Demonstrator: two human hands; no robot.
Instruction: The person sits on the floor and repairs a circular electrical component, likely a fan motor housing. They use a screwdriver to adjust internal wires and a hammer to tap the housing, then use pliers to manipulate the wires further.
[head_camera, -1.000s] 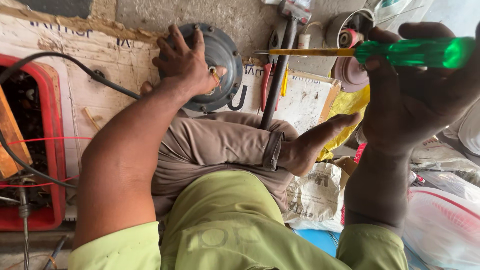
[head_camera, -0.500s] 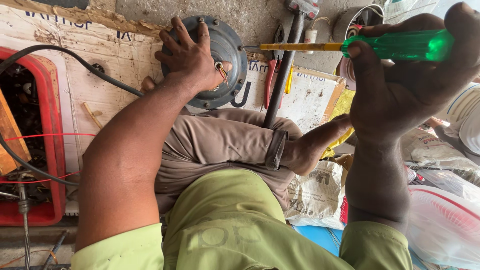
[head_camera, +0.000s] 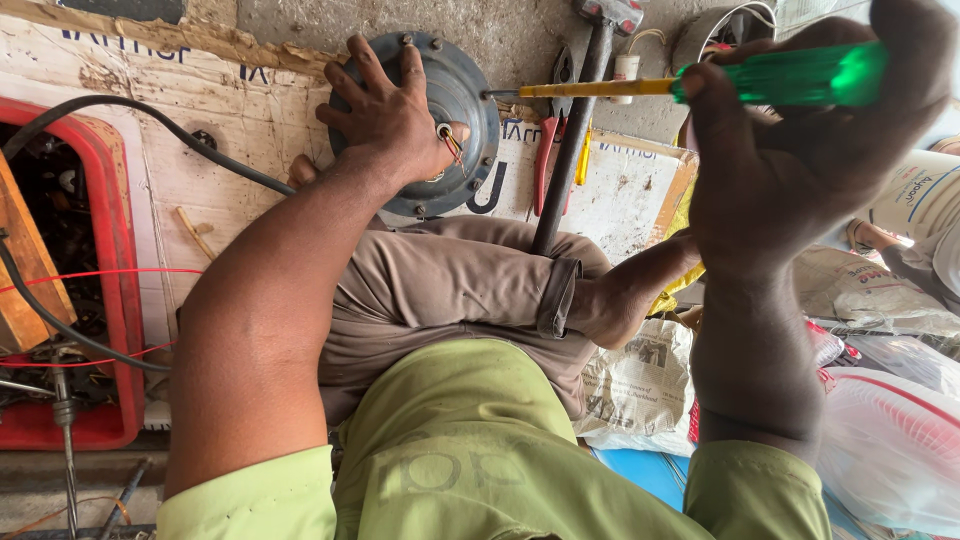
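My left hand (head_camera: 385, 115) lies flat over a round grey metal motor housing (head_camera: 462, 95) on cardboard, fingers spread across its face; thin coloured wires (head_camera: 450, 145) stick out by my thumb. My right hand (head_camera: 800, 150) grips the green handle of a screwdriver (head_camera: 780, 78). Its yellow shaft (head_camera: 590, 89) runs left and the tip meets the housing's right rim. My bent leg in brown trousers (head_camera: 440, 290) lies below the housing.
A red crate (head_camera: 110, 300) with wires and tools sits at left, a black cable (head_camera: 130, 110) crossing the cardboard. A hammer (head_camera: 585, 120) and red-handled pliers (head_camera: 545, 165) lie beside the housing. Newspaper (head_camera: 640, 385) and plastic bags (head_camera: 890, 440) fill the right.
The screwdriver has travelled left; its tip now touches the housing rim. My left hand stays pressed on the housing.
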